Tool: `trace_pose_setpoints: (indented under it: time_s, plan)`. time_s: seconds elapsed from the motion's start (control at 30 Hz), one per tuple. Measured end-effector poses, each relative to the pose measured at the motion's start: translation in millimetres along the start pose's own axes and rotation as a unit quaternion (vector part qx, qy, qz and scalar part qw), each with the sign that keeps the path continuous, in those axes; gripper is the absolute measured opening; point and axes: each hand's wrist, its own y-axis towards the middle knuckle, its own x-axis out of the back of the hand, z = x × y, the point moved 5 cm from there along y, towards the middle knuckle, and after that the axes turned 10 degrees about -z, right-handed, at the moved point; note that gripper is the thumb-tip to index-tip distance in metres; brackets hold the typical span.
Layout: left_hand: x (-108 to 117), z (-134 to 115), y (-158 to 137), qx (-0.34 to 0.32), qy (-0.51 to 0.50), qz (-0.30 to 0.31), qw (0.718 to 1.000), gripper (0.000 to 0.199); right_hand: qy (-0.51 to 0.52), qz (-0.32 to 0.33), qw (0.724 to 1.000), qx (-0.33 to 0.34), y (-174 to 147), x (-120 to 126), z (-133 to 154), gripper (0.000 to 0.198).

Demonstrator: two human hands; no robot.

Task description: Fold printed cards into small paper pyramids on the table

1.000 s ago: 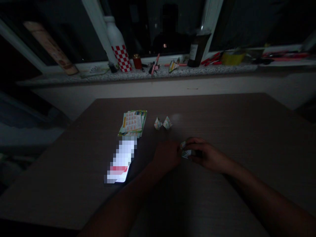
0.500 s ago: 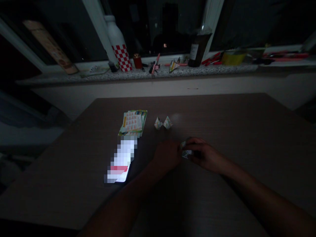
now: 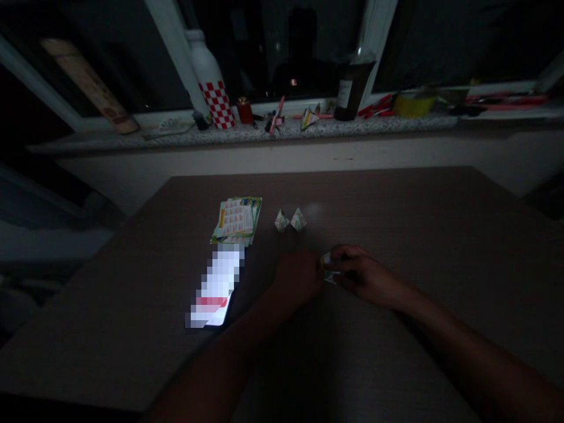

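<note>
- Currently both hands are low over the counter (image 3: 409, 205), close together, right of center in the head view.
- Left hand (image 3: 299, 273): back of the hand toward the camera, fingers curled away and hidden. It's at the left edge of a small piece of paper (image 3: 329, 278); can't tell how far closed the fingers are or how firmly they grip.
- Right hand (image 3: 363, 276): partly closed, fingers bent and pointing left, thumb below them. Fingertips are on the paper, lightly pinching it from the right.
- Paper sits between the two hands, mostly covered by fingers; printed, pale and greenish where it shows. Exact fold too dark to read.
- Arms: left forearm comes up from the bottom edge, angled up and right; right forearm comes in from the lower right corner, angled up and left. Together they make a rough inverted V.
- Just beyond the left hand: two folded paper shapes, left one (image 3: 281, 221) and right one (image 3: 298, 220), pointed tops, side by side.
- Further left: a stack of printed sheets (image 3: 238, 220), with a lit phone (image 3: 218, 288) just on the near side of it, screen up, tilted.
- Behind, on the windowsill (image 3: 268, 136): a checkered bottle (image 3: 215, 88).
</note>
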Motion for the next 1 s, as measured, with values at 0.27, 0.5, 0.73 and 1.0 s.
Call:
trace_pose_setpoints:
  time_s: [0.27,0.5,0.73,1.0]
  plan:
    - [-2.9,0.6,-0.2,-0.002,0.008,-0.019,1.000,0.025,-0.031,-0.063,0.997,-0.014,1.9,-9.5,-6.4,0.019]
    - [-2.4,-0.1,-0.4,-0.007,0.021,-0.017,1.000,0.027,-0.026,-0.061,0.998,-0.023,3.7,-8.8,-6.6,0.019]
    - [-2.5,0.4,-1.3,-0.006,0.012,-0.022,1.000,0.025,-0.013,0.000,1.000,-0.013,0.8,-2.4,-4.1,0.033]
    - [-0.3,-0.3,-0.4,0.001,0.013,-0.011,1.000,0.026,-0.003,0.003,1.000,-0.023,0.7,-4.8,-6.6,0.030]
